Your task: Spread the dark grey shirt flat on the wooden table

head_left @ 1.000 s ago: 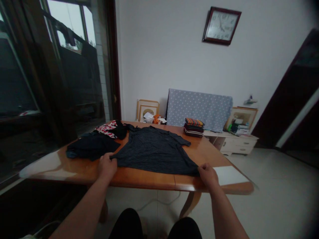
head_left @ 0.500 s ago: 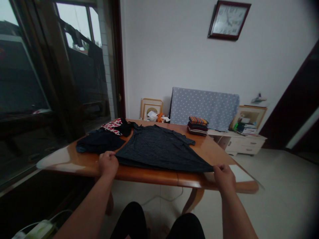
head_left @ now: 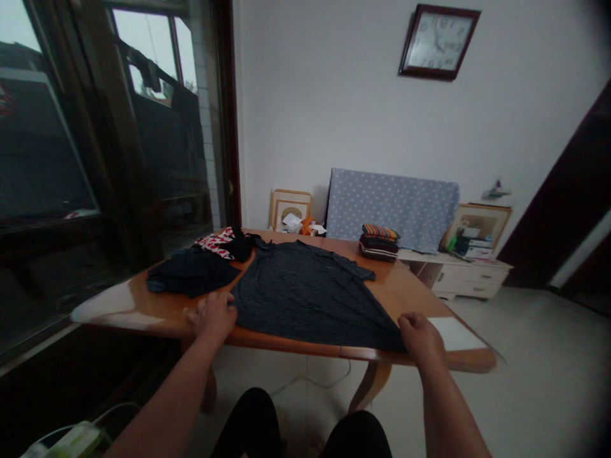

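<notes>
A dark grey short-sleeved T-shirt (head_left: 305, 296) lies spread on the wooden table (head_left: 405, 286), its hem along the front edge and its sleeves away from me. My left hand (head_left: 214, 316) is closed with thumb and forefinger at the left hem corner; its outer fingers stick out a little. At the opposite corner my right hand (head_left: 421, 338) is closed too, pinching the hem. The cloth between them rests flat with small wrinkles. Both fingertips are partly hidden.
Left of the shirt lie a crumpled dark garment (head_left: 191, 272) and a red-and-white patterned cloth (head_left: 217, 243). A folded clothes stack (head_left: 379, 245) stands at the table's back right. Behind are a dotted blue cover (head_left: 391, 207) and a white cabinet (head_left: 470, 280).
The hem has dropped from a taut, raised line onto the table's front edge. My left hand shifted slightly right, my right hand slightly left, so they are closer together.
</notes>
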Tool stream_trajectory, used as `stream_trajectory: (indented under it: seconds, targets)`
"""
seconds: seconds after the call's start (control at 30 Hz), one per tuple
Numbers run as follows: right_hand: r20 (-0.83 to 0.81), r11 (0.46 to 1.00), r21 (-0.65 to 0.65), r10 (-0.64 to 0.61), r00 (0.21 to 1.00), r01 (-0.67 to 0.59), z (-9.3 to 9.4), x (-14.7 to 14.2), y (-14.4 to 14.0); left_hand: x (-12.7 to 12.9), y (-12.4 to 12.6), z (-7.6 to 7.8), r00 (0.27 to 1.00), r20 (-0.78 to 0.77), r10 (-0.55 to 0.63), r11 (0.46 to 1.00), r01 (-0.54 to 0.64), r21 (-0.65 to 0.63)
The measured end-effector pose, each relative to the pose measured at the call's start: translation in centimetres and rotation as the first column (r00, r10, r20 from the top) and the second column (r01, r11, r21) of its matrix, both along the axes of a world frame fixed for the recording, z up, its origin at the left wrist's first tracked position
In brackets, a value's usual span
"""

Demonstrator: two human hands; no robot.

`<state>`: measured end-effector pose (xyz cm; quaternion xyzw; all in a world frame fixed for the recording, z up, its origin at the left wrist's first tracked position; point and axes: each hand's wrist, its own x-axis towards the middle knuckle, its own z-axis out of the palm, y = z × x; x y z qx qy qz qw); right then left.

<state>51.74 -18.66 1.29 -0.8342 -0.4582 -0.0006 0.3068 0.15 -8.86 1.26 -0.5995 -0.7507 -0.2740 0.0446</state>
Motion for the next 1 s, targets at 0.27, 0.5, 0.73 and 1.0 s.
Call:
stream_trajectory:
  seconds: [0.27, 0.5, 0.73, 1.0]
  targets:
    - [-0.015, 0.981, 0.014, 0.195, 0.981, -0.195, 0.2, -1.1, 3.7, 1.7, 0.2, 2.8, 0.994, 0.111, -0.012, 0.993, -0.001, 0.12]
    - [-0.024, 0.959, 0.015, 0.283, 0.959, -0.283, 0.8, -1.3, 8.2, 2.5, 5.3, 4.0, 0.983, 0.09, -0.162, 0.987, 0.159, 0.035]
    - [-0.033, 0.937, -0.056, 0.345, 0.938, -0.346, 2.6, -3.0, 13.1, 3.6, 11.9, 2.8, 0.961, 0.182, -0.207, 0.965, 0.231, -0.122]
    - [-0.046, 0.855, -0.344, 0.398, 0.916, -0.389, 2.1, -5.2, 19.2, 4.2, 14.6, 2.3, 0.974, 0.22, -0.055, 0.926, 0.132, -0.353]
